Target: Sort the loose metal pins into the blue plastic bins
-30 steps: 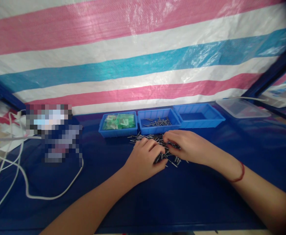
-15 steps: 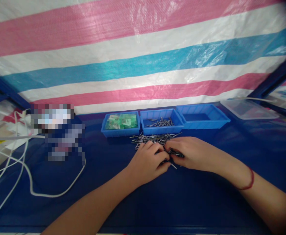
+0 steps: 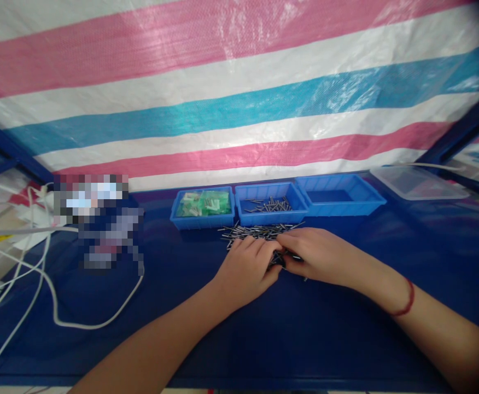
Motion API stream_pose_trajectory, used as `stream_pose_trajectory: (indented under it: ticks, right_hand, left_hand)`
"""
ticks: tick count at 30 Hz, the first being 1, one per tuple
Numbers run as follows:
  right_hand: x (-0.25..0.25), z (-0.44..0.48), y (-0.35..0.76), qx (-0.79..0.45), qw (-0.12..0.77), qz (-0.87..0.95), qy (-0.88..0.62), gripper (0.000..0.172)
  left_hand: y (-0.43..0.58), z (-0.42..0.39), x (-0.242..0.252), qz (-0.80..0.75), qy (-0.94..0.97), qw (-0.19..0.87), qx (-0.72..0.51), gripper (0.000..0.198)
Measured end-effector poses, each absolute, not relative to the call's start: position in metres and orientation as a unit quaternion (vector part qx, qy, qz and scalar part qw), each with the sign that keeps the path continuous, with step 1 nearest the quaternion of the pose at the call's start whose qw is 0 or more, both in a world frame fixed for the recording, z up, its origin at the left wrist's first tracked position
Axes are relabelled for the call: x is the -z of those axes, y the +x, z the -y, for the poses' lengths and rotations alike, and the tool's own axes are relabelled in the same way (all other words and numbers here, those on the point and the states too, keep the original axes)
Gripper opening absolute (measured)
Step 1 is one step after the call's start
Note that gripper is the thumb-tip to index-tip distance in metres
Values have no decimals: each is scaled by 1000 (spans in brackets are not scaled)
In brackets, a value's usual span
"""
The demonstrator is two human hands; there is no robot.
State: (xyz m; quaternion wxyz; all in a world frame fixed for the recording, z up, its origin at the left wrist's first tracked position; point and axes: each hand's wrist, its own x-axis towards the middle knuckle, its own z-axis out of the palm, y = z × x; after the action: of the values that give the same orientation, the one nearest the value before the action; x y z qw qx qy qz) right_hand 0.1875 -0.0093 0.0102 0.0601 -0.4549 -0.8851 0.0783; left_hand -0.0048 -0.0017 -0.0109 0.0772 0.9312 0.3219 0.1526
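Fingers of the left hand and right hand are curled toward each other, nearly meeting, over a pile of thin metal pins on a dark blue worktop. Pins are partly hidden beneath the fingers; whether any are firmly grasped by either hand cannot be told. The rest of the pile is spread just beyond the fingertips. Farther beyond, similar pins are held in a blue middle bin, flanked to the fingers' left by a blue bin of green packets and to their right by a third blue bin. White cables are strewn well to the fingers' left.
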Motion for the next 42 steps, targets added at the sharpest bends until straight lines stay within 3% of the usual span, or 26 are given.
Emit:
stream_pose_trajectory:
  ticks: [14,24,30,34,42]
  right_hand:
    - [-15,7,192,-92,105,856,-498,8]
    - [-6,2,192,-43,126,806,-577,10]
    - [-10,4,194,-46,153,819,-551,6]
    - [-13,7,195,-126,114,862,-478,6]
    - [-7,10,192,-117,78,868,-476,11]
  left_hand:
    - [-4,-2,20,-370,893,99,-236,24]
    - [-5,-1,15,-338,919,70,-192,20]
    - [-6,0,17,-322,924,64,-199,21]
    - [-6,0,18,-327,921,64,-200,17]
    - [-7,0,16,-331,921,66,-193,12]
